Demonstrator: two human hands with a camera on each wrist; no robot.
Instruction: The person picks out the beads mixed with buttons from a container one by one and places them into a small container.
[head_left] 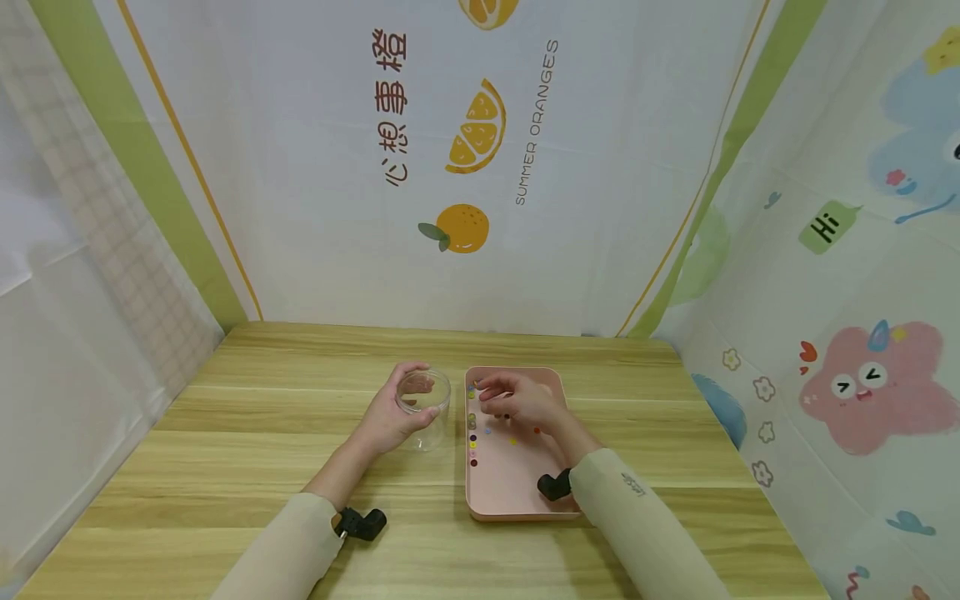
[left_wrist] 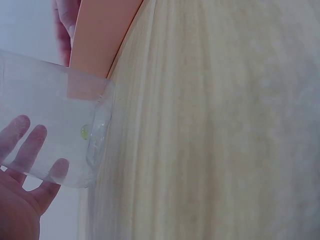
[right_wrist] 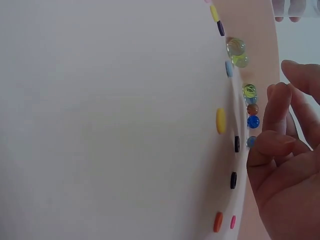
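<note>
A clear, open-topped jar (head_left: 429, 435) stands on the table left of the pink tray. My left hand (head_left: 397, 418) grips it around the upper part, with fingers and thumb on opposite sides. Through its wall one yellow-green marble (left_wrist: 85, 132) shows near the bottom in the left wrist view. My right hand (head_left: 522, 402) is over the far part of the tray (head_left: 513, 492), fingers loosely bent, and no object shows between them. Several glass marbles (right_wrist: 253, 121) line the tray's wall close to the right fingers. Flat coloured buttons, among them a yellow button (right_wrist: 221, 121), lie on the tray floor.
The wooden table (head_left: 300, 392) extends around the tray and jar. More buttons, such as a dark red button (head_left: 474, 462), sit along the tray's left wall. Printed curtains (head_left: 337, 250) hang behind the table and at its sides.
</note>
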